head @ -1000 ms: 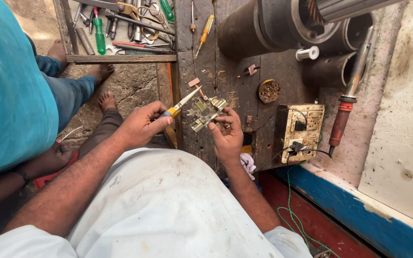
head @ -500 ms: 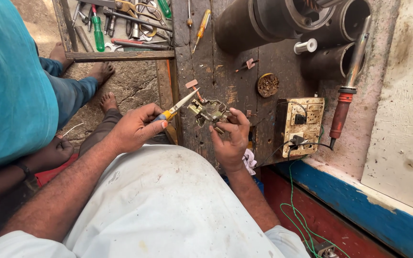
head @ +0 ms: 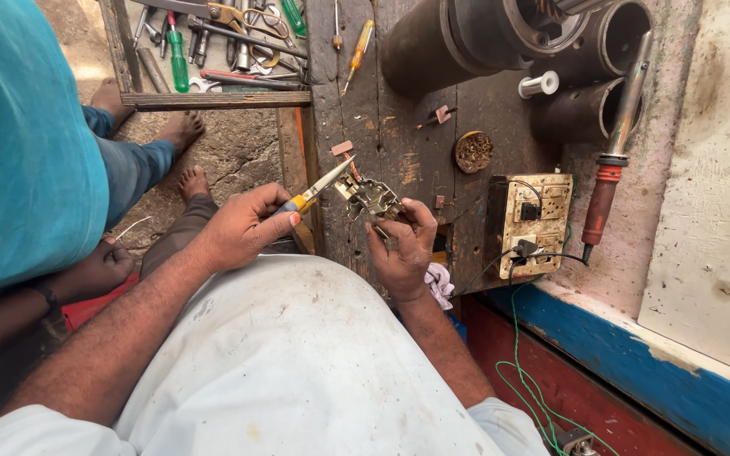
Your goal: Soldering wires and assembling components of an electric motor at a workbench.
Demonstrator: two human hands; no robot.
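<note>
Left hand pinching yellow-handled pliers, right hand gripping small tarnished metal switch part over rough wooden counter.

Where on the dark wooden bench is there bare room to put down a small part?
Bare wood lies on the wooden bench between the yellow screwdriver, the round rusty dish and the metal part in the right hand. It is crowded around the dark pipes, the switch box and in the tool tray.
</note>
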